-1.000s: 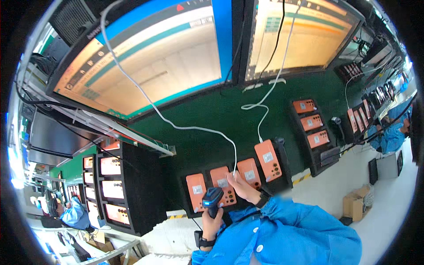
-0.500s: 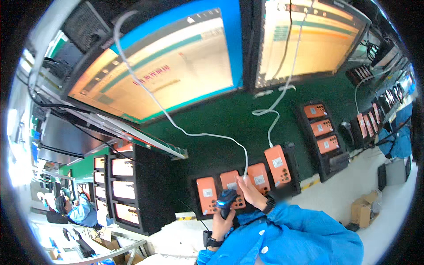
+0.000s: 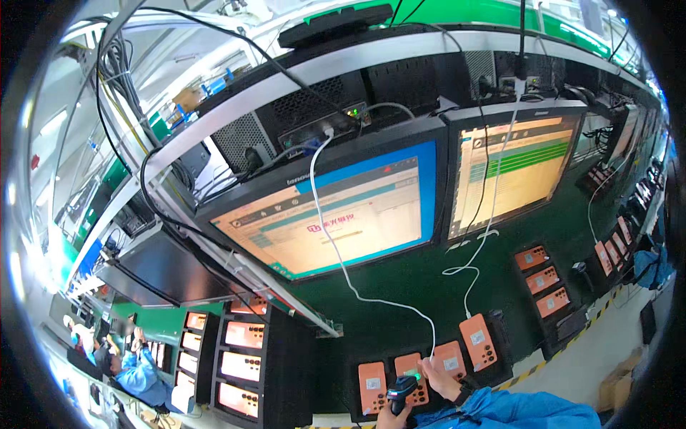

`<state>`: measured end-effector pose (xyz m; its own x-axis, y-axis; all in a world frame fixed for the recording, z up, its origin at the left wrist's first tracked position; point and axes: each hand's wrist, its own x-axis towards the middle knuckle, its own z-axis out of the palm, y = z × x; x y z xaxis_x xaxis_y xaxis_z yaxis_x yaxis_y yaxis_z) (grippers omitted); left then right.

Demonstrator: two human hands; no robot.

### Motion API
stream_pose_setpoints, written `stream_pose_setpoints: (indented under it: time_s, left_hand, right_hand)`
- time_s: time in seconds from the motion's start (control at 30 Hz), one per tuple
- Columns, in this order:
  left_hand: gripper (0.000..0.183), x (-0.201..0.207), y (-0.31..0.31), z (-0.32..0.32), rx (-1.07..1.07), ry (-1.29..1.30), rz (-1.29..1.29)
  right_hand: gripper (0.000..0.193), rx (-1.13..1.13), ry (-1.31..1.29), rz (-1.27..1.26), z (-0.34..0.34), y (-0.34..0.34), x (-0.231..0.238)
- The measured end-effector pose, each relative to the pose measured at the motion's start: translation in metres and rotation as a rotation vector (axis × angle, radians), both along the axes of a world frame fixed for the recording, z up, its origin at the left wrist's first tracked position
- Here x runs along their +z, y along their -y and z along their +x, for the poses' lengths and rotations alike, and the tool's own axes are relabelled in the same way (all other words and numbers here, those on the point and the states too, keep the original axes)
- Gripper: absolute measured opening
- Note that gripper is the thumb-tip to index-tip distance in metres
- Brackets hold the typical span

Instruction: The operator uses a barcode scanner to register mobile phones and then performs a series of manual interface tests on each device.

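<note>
My left hand (image 3: 393, 418) is wrapped round the grip of a black handheld barcode scanner (image 3: 402, 388). A green light spot falls on the orange phone (image 3: 420, 397) just beyond the scanner. My right hand (image 3: 444, 380) pinches the end of a white cable (image 3: 433, 336) at the top edge of this phone; its fingers partly hide the plug. Left of it lies another orange phone (image 3: 372, 386), and to the right a third (image 3: 450, 357), each with a white label. Farther right, an orange phone (image 3: 477, 340) has a second white cable (image 3: 468, 297) plugged into it. All lie back up in a black tray (image 3: 506, 368).
Two monitors (image 3: 336, 222) (image 3: 514, 168) stand behind the green bench (image 3: 386, 282). A black rack (image 3: 279, 365) of orange phones is at left; another phone tray (image 3: 541, 280) and a second scanner (image 3: 582, 273) lie right. A co-worker in blue (image 3: 139, 379) sits far left.
The view has tipped upward, so the hands and phones appear lower. A green spot now shows beyond the scanner. Green rows now show on the right monitor. My hands keep their holds.
</note>
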<state>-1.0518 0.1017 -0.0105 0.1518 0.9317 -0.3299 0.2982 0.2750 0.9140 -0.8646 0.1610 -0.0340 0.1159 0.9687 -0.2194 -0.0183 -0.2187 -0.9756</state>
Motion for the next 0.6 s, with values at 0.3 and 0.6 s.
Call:
stream_pose_setpoints:
  time_s: [0.3,0.6]
  left_hand:
    - [0.018,0.002,-0.048,-0.071,0.161,0.062,0.126]
    - [0.044,-0.189,-0.157,-0.149,0.327,-0.559,0.251]
  right_hand:
    - [0.056,-0.045,-0.283,-0.242,0.004,-0.012,-0.048]
    - [0.039,-0.079,0.062,-0.021,-0.032,-0.013,-0.002]
